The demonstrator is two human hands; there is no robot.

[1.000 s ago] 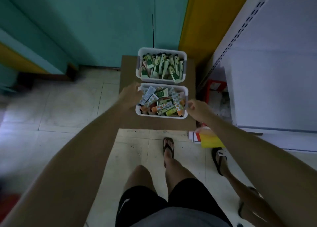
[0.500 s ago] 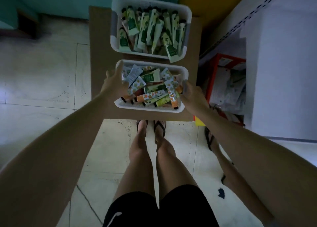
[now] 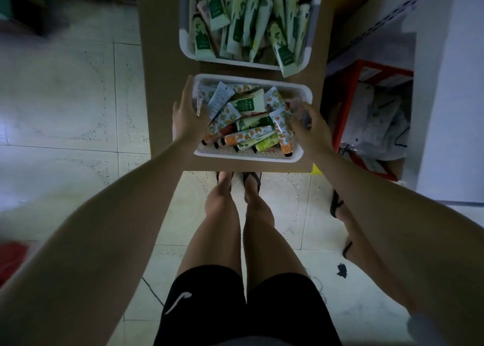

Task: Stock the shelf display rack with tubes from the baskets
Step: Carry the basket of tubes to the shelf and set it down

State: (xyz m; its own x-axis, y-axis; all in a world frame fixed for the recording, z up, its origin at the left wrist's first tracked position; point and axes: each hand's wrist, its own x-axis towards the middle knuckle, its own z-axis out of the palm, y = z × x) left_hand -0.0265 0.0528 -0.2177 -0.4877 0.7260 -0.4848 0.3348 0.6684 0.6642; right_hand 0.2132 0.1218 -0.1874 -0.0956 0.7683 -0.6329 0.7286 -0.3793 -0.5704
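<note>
Left hand [image 3: 187,115]: fingers straight and together, laid flat against the outer left wall of the near basket [image 3: 248,157]; thumb spread inward by the rim, beside the tubes.
Right hand [image 3: 313,131]: at the right rim of the same basket, fingertips over its edge next to the tubes; blurred, so cannot tell how far curled or whether gripping.
Near basket: white plastic, resting on a brown cardboard surface [image 3: 162,57], between the two hands.
Mixed tubes [image 3: 248,135]: piled loosely in the near basket, lying at all angles; orange-fruit prints, green-and-white labels, one yellow-green, dark caps mostly toward the front wall.
Far basket [image 3: 184,40]: white, just beyond the near one on the same cardboard, apart by a narrow gap.
Green-and-white tubes [image 3: 252,23]: packed in the far basket, mostly on end and leaning; one hanging over the front right corner.
Red crate [image 3: 343,104]: right of the cardboard, holding papers and plastic bags.
White panel [image 3: 450,110]: far right, with a slotted upright.
Tiled floor [image 3: 65,97]: pale, below and left; bare legs and flip-flops at the cardboard's near edge.
</note>
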